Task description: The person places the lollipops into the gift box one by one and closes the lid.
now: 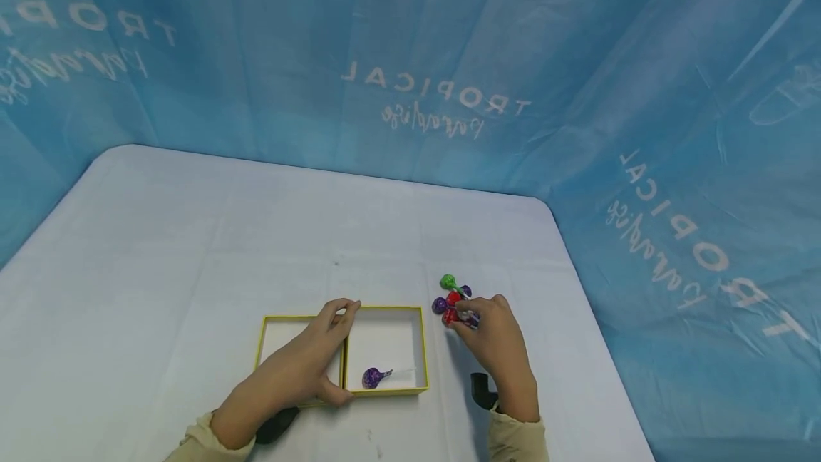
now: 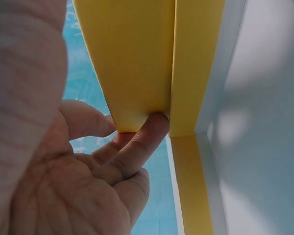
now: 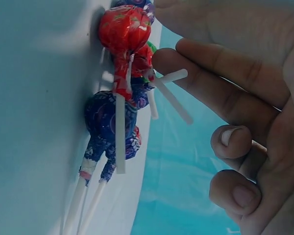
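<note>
My left hand (image 1: 308,358) spans a shallow yellow-edged box (image 1: 385,392), fingers at its far left corner and thumb at the near edge. In the left wrist view its fingers (image 2: 142,142) bend against the yellow wall. A purple-wrapped lollipop (image 1: 372,377) lies inside that box. My right hand (image 1: 494,334) reaches over a pile of lollipops, thumb and index finger apart. The right wrist view shows a red lollipop (image 3: 125,29) and a purple lollipop (image 3: 110,117), with the index fingertip close to another red one (image 3: 143,61). A green lollipop (image 1: 448,281) lies at the pile's far side.
A second yellow-edged tray (image 1: 276,334) sits left of the box, partly under my left forearm. Everything rests on a white-covered table (image 1: 288,219). Blue printed curtains (image 1: 417,34) hang behind the table and along its right side.
</note>
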The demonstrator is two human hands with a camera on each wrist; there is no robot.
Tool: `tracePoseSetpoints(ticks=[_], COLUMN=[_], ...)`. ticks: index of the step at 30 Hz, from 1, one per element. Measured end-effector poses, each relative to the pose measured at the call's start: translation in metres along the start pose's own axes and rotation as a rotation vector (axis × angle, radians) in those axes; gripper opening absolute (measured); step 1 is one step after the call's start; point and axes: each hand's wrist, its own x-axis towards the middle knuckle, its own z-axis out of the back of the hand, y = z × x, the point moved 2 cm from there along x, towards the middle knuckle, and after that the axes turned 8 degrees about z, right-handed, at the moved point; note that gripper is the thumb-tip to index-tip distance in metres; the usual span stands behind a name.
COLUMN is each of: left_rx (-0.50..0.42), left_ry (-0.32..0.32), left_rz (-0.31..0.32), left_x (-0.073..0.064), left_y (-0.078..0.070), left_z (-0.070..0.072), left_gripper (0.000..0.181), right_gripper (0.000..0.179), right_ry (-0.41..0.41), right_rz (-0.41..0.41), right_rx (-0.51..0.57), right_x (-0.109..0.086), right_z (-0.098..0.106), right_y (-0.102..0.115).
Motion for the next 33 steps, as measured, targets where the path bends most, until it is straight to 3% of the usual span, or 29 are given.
tracePoseSetpoints(ticks=[12, 25, 33], left_rx=[-0.003, 0.015, 0.008], left_ry=[0.005, -0.011, -0.023], left_rz=[-0.005, -0.013, -0.009], left_x=[0.002, 0.001, -0.001], left_y=[0.000, 0.001, 0.001], left_z=[-0.003, -0.003, -0.004], left_gripper=[0.122, 0.122, 0.123], right_gripper=[0.029, 0.029, 0.028], right_ry=[0.021, 0.010, 0.026], right_rz=[-0.027, 0.010, -0.038], right_rx=[-0.011, -0.022, -0.034], right_x=[0.001, 0.005, 0.002], right_z=[-0.006, -0.017, -0.017], right_y=[-0.005, -0.008, -0.004])
